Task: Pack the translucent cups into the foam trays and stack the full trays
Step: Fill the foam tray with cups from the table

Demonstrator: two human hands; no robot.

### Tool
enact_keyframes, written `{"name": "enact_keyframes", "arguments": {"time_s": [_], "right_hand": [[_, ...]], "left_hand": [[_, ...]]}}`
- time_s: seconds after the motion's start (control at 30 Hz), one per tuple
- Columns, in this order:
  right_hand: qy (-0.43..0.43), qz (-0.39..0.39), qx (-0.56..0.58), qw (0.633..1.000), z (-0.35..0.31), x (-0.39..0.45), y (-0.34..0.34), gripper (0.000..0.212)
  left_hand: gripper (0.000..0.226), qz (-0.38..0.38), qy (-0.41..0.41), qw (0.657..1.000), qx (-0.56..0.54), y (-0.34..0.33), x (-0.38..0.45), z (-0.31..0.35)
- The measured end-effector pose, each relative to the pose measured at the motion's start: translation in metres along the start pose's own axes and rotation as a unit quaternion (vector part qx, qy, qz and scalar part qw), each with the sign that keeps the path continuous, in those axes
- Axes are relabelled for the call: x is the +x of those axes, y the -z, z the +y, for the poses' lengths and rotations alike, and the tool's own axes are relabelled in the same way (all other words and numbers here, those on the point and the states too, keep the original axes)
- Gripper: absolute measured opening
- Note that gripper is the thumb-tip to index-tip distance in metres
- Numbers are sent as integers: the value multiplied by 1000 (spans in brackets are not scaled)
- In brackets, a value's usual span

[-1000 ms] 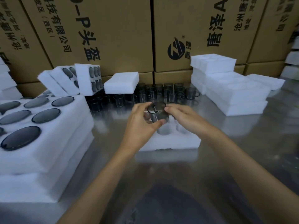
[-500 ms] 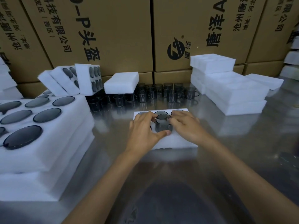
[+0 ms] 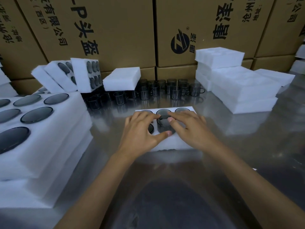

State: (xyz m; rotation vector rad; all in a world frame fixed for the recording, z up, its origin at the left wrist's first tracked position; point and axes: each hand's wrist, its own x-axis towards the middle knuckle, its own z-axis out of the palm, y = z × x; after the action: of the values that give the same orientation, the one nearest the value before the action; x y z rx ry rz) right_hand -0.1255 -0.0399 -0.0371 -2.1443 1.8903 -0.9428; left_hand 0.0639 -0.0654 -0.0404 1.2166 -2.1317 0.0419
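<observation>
Cup (image 3: 165,124) lower in tray (image 3: 171,145) now.

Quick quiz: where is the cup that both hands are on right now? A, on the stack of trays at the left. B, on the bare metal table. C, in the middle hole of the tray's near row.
C: the cup sits partly sunk in the tray.

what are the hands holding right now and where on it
Both hands hold one translucent grey cup standing partly in a pocket of the foam tray: the left hand with thumb on its near wall, the right hand with fingers on its rim.
</observation>
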Motion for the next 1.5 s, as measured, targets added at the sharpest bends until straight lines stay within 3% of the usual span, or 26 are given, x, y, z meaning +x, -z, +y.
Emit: {"name": "enact_keyframes", "arguments": {"time_s": [0.23, 0.63, 0.73, 0.8, 0.87, 0.97, 1.03, 1.27, 1.5], "right_hand": [[27, -91, -169, 981, 1, 3, 17, 63], [56, -140, -262, 953, -6, 7, 18, 56], [14, -138, -153, 978, -1, 21, 21, 53], [-22, -111, -69, 991, 2, 33, 16, 56], [-27, -110, -37, 993, -1, 43, 4, 58], [-3, -137, -41, 990, -8, 50, -20, 56], [0, -124, -39, 992, -6, 51, -29, 51], [14, -79, -25, 996, -2, 50, -33, 45], [10, -58, -12, 998, 0, 53, -35, 44]], "left_hand": [[61, -13, -49, 996, 78, 3, -3, -7], [47, -52, -67, 994, 72, 3, -3, -10], [38, -78, 60, 989, -113, 1, 20, -23], [26, -34, 159, 964, -211, -1, 39, -42], [34, -6, 252, 949, -189, -4, 61, -71], [63, -59, 372, 918, -122, -11, 87, -121], [70, -80, 407, 902, -116, -21, 99, -145], [53, -65, 376, 922, -66, -48, 131, -185], [9, 31, 268, 960, -79, -55, 119, -178]]}}
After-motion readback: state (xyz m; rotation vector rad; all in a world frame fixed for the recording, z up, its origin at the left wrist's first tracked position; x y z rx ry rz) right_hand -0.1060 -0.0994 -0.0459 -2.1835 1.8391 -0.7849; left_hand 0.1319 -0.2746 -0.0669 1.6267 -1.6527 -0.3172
